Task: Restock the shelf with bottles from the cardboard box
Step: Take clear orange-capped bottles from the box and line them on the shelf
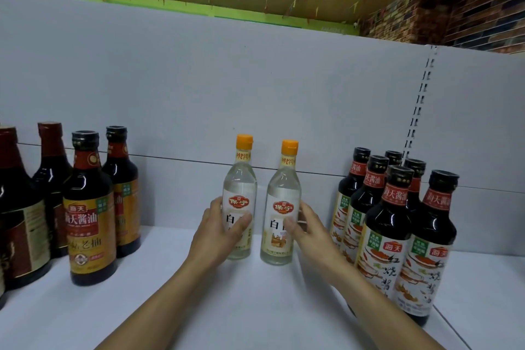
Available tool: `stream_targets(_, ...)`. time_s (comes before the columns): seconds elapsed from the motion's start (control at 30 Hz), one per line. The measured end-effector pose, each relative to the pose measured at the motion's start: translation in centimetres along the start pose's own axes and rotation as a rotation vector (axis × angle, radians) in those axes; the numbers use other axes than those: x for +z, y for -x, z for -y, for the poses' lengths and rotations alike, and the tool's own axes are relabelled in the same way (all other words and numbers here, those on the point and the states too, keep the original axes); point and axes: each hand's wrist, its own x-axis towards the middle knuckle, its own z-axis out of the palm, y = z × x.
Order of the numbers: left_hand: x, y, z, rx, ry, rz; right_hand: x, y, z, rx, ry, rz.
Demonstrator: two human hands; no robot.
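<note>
Two clear bottles with orange caps and white labels stand upright side by side on the white shelf [255,301]. My left hand [218,233] grips the left clear bottle [240,190] around its label, thumb across the front. My right hand [308,231] grips the right clear bottle [282,196] the same way from its right side. Both bottles rest on the shelf near the back panel. The cardboard box is out of view.
Dark soy sauce bottles with yellow labels [91,207] stand at the left. A cluster of several dark bottles with white and green labels [397,224] stands at the right, close to my right forearm. A grey back panel [255,88] closes the shelf behind.
</note>
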Motion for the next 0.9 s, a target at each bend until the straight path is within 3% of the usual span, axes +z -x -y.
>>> stream_targets(0.9,0.6,0.5,0.5,-0.004,0.036,0.048,2.6,-0.3,-1.1,0.001,0.023,-0.055)
